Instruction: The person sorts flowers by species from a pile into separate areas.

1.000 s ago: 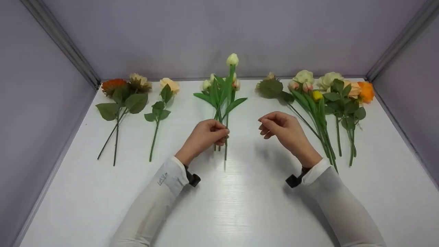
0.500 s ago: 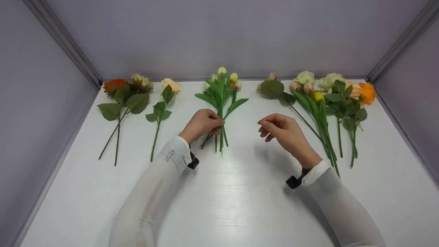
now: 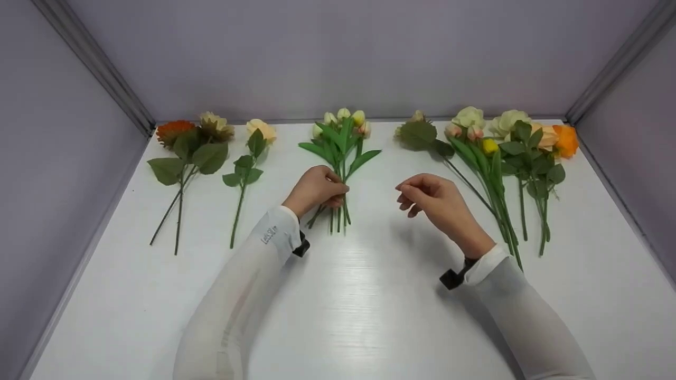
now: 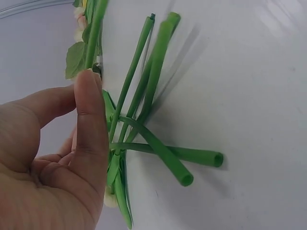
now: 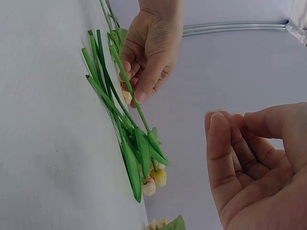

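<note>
At the middle of the table's far side, my left hand (image 3: 319, 187) pinches the stem of a white tulip (image 3: 344, 113) between thumb and fingertips. The right wrist view shows this stem (image 5: 143, 117) slanting above several other tulips, whose green stems (image 5: 98, 72) cross on the table. White, yellow and pink tulip heads (image 3: 359, 117) cluster there by the back wall. Cut stem ends (image 4: 211, 158) point away from the fingers in the left wrist view. My right hand (image 3: 430, 198) hovers to the right of the tulips, fingers loosely curled, holding nothing.
An orange flower (image 3: 176, 131), a beige flower (image 3: 215, 126) and a peach rose (image 3: 261, 130) lie to the left. On the right lie a leafy stem (image 3: 417, 135), pink and yellow tulips (image 3: 489, 145), pale green blooms (image 3: 468, 116) and an orange bloom (image 3: 565, 141). Grey walls enclose the white table (image 3: 359, 306).
My left hand has moved forward and slightly left, bringing the white tulip down from above into line with the other tulip heads. My right hand has stayed in place.
</note>
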Tool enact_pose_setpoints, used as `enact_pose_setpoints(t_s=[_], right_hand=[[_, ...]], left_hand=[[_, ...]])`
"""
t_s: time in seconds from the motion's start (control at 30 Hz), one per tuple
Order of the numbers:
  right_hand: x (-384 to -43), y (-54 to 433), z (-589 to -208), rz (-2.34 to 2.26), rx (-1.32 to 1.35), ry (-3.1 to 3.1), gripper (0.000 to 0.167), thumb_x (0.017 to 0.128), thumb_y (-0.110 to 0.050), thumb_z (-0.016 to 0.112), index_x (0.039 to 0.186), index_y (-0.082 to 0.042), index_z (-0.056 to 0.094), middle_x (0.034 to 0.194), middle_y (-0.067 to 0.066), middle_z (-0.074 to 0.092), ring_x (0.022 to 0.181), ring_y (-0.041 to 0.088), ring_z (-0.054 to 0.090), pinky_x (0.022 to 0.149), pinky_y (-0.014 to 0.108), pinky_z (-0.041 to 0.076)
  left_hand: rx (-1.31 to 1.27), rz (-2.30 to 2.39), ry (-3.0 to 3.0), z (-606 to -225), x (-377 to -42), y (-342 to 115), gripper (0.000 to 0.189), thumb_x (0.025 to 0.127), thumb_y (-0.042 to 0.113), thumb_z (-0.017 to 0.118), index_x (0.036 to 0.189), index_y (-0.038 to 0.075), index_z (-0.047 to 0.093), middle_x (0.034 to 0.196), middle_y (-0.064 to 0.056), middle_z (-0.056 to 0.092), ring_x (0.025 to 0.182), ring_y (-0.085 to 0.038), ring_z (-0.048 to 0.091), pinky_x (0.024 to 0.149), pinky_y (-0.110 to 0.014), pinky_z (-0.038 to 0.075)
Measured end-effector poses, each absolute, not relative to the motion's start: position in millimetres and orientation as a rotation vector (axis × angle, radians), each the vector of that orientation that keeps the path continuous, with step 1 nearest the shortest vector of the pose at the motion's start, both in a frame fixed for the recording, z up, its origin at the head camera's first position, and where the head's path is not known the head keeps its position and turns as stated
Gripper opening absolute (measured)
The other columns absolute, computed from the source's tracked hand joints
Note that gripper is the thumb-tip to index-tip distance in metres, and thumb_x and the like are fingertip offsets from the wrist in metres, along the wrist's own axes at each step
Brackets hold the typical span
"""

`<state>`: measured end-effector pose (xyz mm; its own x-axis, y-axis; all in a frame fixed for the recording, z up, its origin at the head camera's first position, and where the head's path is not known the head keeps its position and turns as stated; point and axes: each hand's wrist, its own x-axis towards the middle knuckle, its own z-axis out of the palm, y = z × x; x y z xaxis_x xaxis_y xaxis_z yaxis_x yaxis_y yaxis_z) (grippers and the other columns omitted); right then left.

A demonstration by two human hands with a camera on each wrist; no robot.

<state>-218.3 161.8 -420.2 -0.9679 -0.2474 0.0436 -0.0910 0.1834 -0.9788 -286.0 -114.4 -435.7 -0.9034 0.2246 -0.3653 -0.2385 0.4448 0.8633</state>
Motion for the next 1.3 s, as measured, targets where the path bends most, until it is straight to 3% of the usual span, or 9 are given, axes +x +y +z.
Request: enact_pose_setpoints(t_s=[0.3, 0.43, 0.63, 0.83, 1.07, 1.3], right_hand=[[-221, 163, -423, -1.881, -0.314, 2.33, 0.029, 0.101, -0.026, 0.068, 0.111, 0.001, 0.07, 0.1, 0.021, 0.07, 0.084, 0.027, 0.07, 0.072, 0.036, 0.061], [-223, 166, -424, -1.867, -0.284, 2.339, 0.029, 0.102, -0.027, 0.068, 0.112, 0.0, 0.07, 0.1, 0.022, 0.07, 0.085, 0.028, 0.07, 0.072, 0.036, 0.061], [-232, 179, -427, -1.817, -0.176, 2.39, 0.035, 0.101, -0.031, 0.068, 0.116, 0.001, 0.068, 0.104, 0.02, 0.07, 0.089, 0.027, 0.07, 0.075, 0.035, 0.061], [-251, 215, -439, -1.697, -0.025, 2.514, 0.045, 0.102, -0.036, 0.066, 0.122, 0.004, 0.066, 0.107, 0.019, 0.069, 0.09, 0.024, 0.069, 0.072, 0.032, 0.06], [-253, 276, -436, -1.423, 0.202, 2.717, 0.053, 0.102, -0.048, 0.059, 0.131, -0.003, 0.065, 0.118, 0.019, 0.067, 0.098, 0.029, 0.066, 0.076, 0.035, 0.057], [-240, 331, -431, -1.08, 0.281, 2.951, 0.055, 0.105, -0.049, 0.051, 0.132, -0.002, 0.063, 0.12, 0.021, 0.064, 0.098, 0.033, 0.06, 0.076, 0.042, 0.05]], left_hand=[[-0.003, 1.472, 2.288, -428, -286, -116, 0.038, 0.098, 0.019, 0.073, 0.128, 0.001, 0.058, 0.099, -0.016, 0.071, 0.077, -0.021, 0.073, 0.082, -0.042, 0.06], [0.11, 1.483, 2.357, -418, -278, -110, 0.038, 0.1, 0.023, 0.07, 0.13, 0.003, 0.059, 0.105, -0.017, 0.07, 0.08, -0.023, 0.072, 0.082, -0.042, 0.06], [0.427, 1.349, 2.576, -412, -255, -89, 0.031, 0.102, 0.032, 0.066, 0.128, 0.014, 0.064, 0.109, -0.002, 0.068, 0.091, -0.015, 0.066, 0.079, -0.034, 0.055], [0.857, 1.045, 2.712, -428, -229, -55, 0.039, 0.104, 0.032, 0.063, 0.138, 0.014, 0.062, 0.127, -0.001, 0.064, 0.114, -0.015, 0.061, 0.095, -0.031, 0.051], [1.443, 0.6, 2.702, -437, -201, -15, 0.057, 0.103, 0.041, 0.062, 0.153, 0.016, 0.049, 0.151, -0.006, 0.05, 0.141, -0.023, 0.043, 0.118, -0.035, 0.032], [1.608, 0.315, 2.694, -431, -181, 14, 0.067, 0.102, 0.053, 0.058, 0.158, 0.022, 0.04, 0.159, -0.004, 0.041, 0.148, -0.023, 0.033, 0.123, -0.038, 0.021]])
